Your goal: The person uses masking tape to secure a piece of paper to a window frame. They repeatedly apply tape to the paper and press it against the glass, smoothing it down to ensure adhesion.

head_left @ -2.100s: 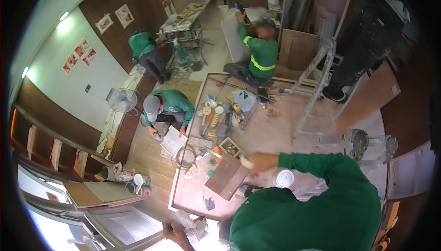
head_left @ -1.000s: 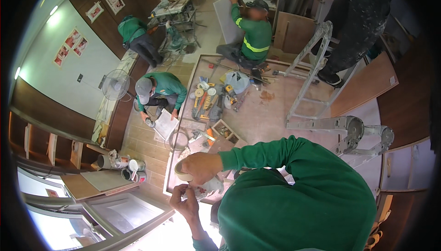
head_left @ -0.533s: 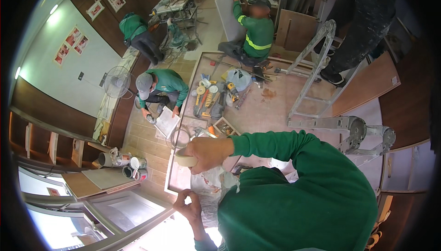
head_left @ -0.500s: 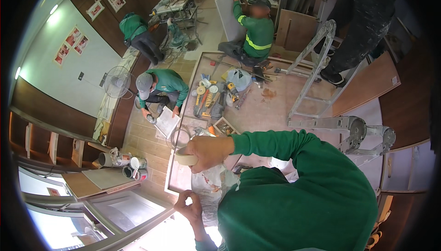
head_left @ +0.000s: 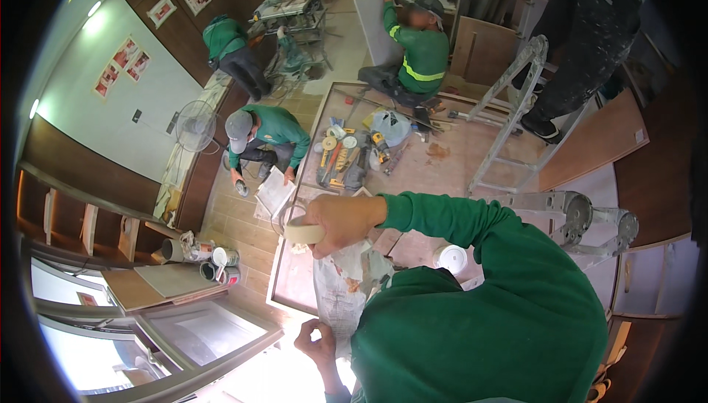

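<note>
My right hand (head_left: 345,220) is wrapped round a roll of cream-coloured masking tape (head_left: 305,234), with the green-sleeved arm stretched across in front of me. Lower down, near the bright window side, the thumb and forefinger of my left hand (head_left: 317,342) press together in a ring. Whatever they pinch is too small to make out. Between the two hands hangs a crumpled, stained, see-through plastic sheet (head_left: 343,289), close to my left fingers. My sleeve and body hide part of it.
Below lies a large framed panel (head_left: 435,171) bearing several tools (head_left: 343,163). A white bucket (head_left: 450,258) stands by my right arm. Stepladders (head_left: 509,123) are at right, one with a person on it. Other people work beyond; one sits holding a light board (head_left: 376,27). Paint cans (head_left: 225,257) stand at left.
The whole view has shifted slightly, the surroundings moving right. My right hand keeps the tape roll, a little farther right; my left hand sits slightly lower, still pinched. More of the white bucket shows.
</note>
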`<move>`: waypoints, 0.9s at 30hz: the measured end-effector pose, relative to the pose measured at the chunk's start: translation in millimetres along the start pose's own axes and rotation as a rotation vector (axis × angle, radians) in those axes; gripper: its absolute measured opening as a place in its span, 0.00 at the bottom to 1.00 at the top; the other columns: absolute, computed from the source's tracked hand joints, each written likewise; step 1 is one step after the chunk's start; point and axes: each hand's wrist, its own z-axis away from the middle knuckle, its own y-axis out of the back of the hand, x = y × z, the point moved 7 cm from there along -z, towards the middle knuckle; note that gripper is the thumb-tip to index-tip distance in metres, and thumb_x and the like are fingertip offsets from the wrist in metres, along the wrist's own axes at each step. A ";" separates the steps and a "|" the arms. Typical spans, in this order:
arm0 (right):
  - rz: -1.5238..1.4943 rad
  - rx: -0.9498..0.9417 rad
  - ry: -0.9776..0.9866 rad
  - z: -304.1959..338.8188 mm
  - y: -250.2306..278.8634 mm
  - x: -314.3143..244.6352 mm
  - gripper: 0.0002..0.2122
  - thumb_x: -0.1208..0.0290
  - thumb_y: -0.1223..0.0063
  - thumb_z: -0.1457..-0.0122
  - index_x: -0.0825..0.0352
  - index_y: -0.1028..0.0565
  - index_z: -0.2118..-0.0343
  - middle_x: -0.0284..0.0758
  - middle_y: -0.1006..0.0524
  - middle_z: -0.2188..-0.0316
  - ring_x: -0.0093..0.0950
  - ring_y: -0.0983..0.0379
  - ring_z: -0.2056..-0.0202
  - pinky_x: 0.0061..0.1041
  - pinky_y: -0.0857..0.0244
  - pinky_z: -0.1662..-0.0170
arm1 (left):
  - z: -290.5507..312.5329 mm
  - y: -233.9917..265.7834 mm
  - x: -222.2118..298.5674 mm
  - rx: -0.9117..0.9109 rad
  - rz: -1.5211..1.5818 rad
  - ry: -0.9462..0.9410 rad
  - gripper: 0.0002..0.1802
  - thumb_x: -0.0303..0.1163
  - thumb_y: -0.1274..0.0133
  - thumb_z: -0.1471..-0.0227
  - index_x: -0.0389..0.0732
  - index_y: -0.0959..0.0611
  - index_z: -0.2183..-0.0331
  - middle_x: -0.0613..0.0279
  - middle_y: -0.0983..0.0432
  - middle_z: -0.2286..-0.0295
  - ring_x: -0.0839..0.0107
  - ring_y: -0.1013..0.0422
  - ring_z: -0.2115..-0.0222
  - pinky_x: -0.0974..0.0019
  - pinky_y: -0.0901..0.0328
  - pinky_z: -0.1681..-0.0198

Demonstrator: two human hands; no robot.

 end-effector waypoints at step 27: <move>0.132 0.023 0.003 5.9 -38.7 4.0 0.06 0.74 0.38 0.51 0.70 0.22 0.73 0.35 0.22 0.78 0.22 0.27 0.77 0.24 0.33 0.70 | -26.1 48.0 30.1 0.233 0.000 -0.101 0.12 0.18 0.47 0.60 0.34 0.17 0.68 0.55 0.19 0.70 0.64 0.23 0.68 0.67 0.30 0.62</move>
